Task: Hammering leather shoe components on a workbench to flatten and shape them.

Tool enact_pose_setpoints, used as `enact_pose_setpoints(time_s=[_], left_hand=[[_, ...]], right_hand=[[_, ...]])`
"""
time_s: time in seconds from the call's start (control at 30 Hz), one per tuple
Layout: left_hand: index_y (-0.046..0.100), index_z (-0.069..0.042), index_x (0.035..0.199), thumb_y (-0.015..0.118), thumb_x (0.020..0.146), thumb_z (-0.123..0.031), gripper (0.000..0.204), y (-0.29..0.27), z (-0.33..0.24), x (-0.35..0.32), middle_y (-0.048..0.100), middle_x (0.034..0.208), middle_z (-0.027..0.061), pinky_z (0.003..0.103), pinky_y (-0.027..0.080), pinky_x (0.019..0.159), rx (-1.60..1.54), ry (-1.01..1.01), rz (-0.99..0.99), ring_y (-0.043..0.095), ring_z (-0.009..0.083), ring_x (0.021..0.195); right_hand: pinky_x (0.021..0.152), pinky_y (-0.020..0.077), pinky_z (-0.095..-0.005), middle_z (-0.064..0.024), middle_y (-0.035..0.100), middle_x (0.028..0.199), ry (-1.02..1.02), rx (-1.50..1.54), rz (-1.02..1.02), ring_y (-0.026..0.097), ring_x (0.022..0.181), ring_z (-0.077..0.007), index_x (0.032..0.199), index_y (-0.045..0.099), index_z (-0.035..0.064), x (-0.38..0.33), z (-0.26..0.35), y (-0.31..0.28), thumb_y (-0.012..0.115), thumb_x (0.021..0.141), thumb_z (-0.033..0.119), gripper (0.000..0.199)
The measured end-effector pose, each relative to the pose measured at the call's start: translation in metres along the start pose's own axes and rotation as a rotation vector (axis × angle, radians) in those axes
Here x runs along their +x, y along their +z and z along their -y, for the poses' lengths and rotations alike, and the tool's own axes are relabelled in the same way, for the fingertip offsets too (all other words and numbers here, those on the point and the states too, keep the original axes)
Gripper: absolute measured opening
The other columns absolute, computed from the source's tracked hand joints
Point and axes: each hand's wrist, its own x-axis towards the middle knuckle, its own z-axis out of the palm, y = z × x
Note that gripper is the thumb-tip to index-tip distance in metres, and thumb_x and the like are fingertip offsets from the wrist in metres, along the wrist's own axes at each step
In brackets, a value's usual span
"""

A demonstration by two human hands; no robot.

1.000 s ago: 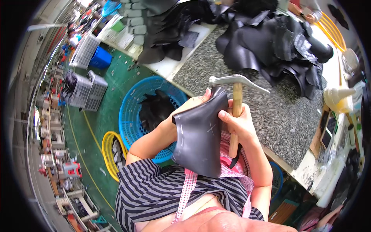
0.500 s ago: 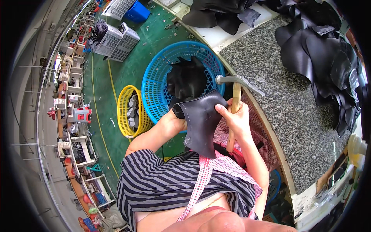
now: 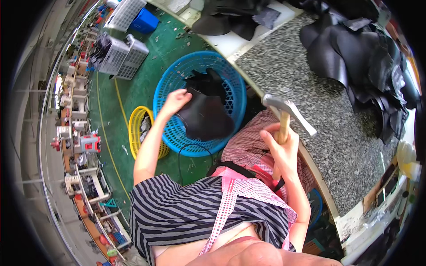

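My left hand (image 3: 176,101) is over the left part of the blue plastic basket (image 3: 157,97). Its fingers are curled closed at the edge of a black leather piece (image 3: 206,117), which spreads over the inside of the basket. Other dark pieces (image 3: 206,82) show beyond it. By the edge of the stone-topped table, my right hand (image 3: 284,146) is wrapped round the wooden handle of a hammer (image 3: 284,122). The hammer's metal head points up and lies above the hand, over the table's edge in this view.
The speckled stone tabletop (image 3: 284,66) is on the right, with a heap of black leather pieces (image 3: 355,57) on its far side. More black pieces (image 3: 230,22) lie on a white board. A yellow basket (image 3: 133,128) and grey crates (image 3: 120,57) stand on the green floor.
My left hand has moved left and away from me, bringing the black leather piece from in front of my body to the basket. My right hand, no longer touching the piece, keeps the hammer.
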Motion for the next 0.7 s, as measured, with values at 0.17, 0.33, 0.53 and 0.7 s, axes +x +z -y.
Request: enact_pose_setpoints(time_s=[0.17,0.33,0.53,0.7], left_hand=[[0.066,-0.006,0.131,0.076,0.093,-0.016,0.04,0.031,-0.087,0.05,0.072,0.113,0.0115,0.034,0.056,0.085,0.367,0.513,-0.51,0.071,0.0224,0.099],[0.075,-0.005,0.107,0.077,0.089,-0.006,0.018,0.153,-0.28,0.052,0.073,0.105,0.0102,0.034,0.056,0.083,0.206,1.221,-0.142,0.071,0.0267,0.094],[0.07,-0.009,0.108,0.083,0.081,-0.021,0.032,0.3,-0.413,0.093,0.067,0.114,0.008,0.041,0.054,0.092,0.239,1.696,0.166,0.064,0.0285,0.109],[0.064,-0.021,0.127,0.08,0.08,-0.019,0.05,0.345,-0.474,0.128,0.05,0.143,0.0014,0.04,0.049,0.097,0.66,1.968,-0.041,0.05,0.0255,0.13]], right_hand=[[0.059,0.0419,-0.023,0.0045,0.06,0.071,0.016,-0.049,-0.099,0.051,0.065,-0.0035,0.087,0.068,0.0015,-0.055,-0.002,-0.056,0.077,0.091,0.011,0.014],[0.062,0.0418,-0.0236,0.0059,0.057,0.076,0.054,0.005,-0.18,0.05,0.07,-0.0036,0.092,0.067,0.0041,-0.107,0.003,-0.086,0.075,0.097,0.02,0.018],[0.062,0.041,-0.024,0.0064,0.055,0.076,-0.018,0.061,-0.372,0.048,0.068,-0.0041,0.093,0.067,0.0031,-0.138,-0.008,-0.091,0.073,0.099,0.019,0.018],[0.063,0.0418,-0.0253,0.0048,0.057,0.075,0.029,0.01,-0.427,0.049,0.069,-0.0053,0.092,0.067,0.0021,-0.147,-0.011,-0.099,0.073,0.099,0.02,0.02]])
